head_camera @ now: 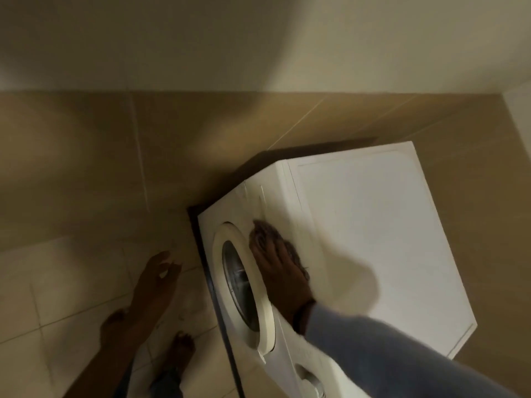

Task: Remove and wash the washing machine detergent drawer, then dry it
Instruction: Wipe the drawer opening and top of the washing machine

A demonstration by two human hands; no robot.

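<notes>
Tiled washroom seen from above, slightly blurred: beige wall tiles (86, 168), pale floor tiles (43, 282) with thin grout lines, dim warm light. White front-loading washing machine (373, 225) at centre right, smooth enamelled top, round door (244, 282) with cream rim and dark glass, a dial (310, 377) low on the front.

Detergent drawer (254, 196) at the top corner of the front panel, apparently flush in its slot, marked only by a faint seam; no handle recess clear enough to make out.

Right hand (275, 262), grey-blue sleeve (373, 346), laid on the front panel just beside the drawer, over a crumpled greyish cloth (265, 229); fingers (258, 245) stretched out flat and pressing the cloth to the panel, not curled round it. Left hand (158, 277) hanging free above the floor, well apart from the machine, fingers loosely apart and holding nothing. Bare feet (181, 349) on the tiles below.

Handling, as a judgement: probably a light, rigid moulded-plastic tray, hollow and boxy, slick when wet or filmed with soap. Best taken by the front lip with fingertips hooked underneath, pulled straight out, then supported from below with the other hand. Soft, absorbent cloth, suited to drying.
</notes>
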